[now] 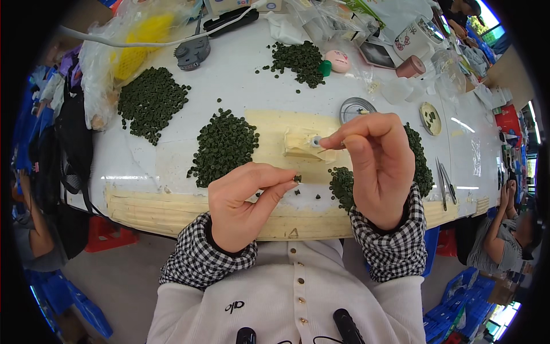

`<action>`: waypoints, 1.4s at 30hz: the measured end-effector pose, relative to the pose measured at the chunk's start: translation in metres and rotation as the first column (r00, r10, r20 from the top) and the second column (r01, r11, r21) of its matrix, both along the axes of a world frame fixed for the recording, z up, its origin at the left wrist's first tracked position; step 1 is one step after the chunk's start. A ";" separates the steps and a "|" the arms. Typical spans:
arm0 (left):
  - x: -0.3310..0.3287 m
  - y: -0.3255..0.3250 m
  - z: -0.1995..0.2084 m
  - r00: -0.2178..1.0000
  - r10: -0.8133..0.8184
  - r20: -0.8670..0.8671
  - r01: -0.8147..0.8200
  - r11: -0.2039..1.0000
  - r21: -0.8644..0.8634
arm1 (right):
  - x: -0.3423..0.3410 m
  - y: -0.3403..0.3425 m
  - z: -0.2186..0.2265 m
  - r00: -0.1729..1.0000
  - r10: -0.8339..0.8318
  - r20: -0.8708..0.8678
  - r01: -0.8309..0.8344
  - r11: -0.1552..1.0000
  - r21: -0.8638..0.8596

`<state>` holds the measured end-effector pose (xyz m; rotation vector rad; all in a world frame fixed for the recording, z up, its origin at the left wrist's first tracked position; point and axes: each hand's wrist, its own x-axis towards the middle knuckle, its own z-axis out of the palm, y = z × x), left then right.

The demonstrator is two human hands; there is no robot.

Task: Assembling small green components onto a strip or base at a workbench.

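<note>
Between the thumb and forefinger of my left hand [243, 198] is a small dark green ring-like part [297, 178], low over the table. My right hand [378, 163] is raised to its right, thumb and fingers pinched together. What those fingers hold is too small to make out. Their tips are close to a block wrapped in pale yellow tape [295, 143], which has a small pale blue round piece [315, 141] on top. A large pile of dark green parts [223, 146] lies left of the block. A smaller pile [342, 186] is partly hidden by my right hand.
More green parts are heaped at the far left [152, 103] and far middle [298, 60]. Coiled wire [356, 108] lies behind my right hand, a small round dish [429, 118] and tweezers [442, 183] to its right. Plastic bags and a mug [415, 40] crowd the far edge. Other people sit at both sides.
</note>
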<state>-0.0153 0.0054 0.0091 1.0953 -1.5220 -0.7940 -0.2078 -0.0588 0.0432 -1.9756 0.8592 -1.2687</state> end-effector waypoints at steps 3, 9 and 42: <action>0.000 0.001 0.000 1.000 0.007 -0.011 -0.007 1.000 0.011 | 0.002 -0.010 -0.001 0.982 -0.161 -0.099 0.141 0.973 -0.182; 0.000 0.000 -0.001 0.998 0.047 -0.037 -0.047 0.999 0.007 | 0.003 -0.017 -0.006 0.885 -0.234 -0.401 0.112 0.945 -0.306; 0.002 -0.001 -0.001 0.997 0.021 0.080 -0.011 0.993 -0.120 | -0.011 0.025 -0.011 0.925 0.242 -0.292 -0.250 0.968 0.008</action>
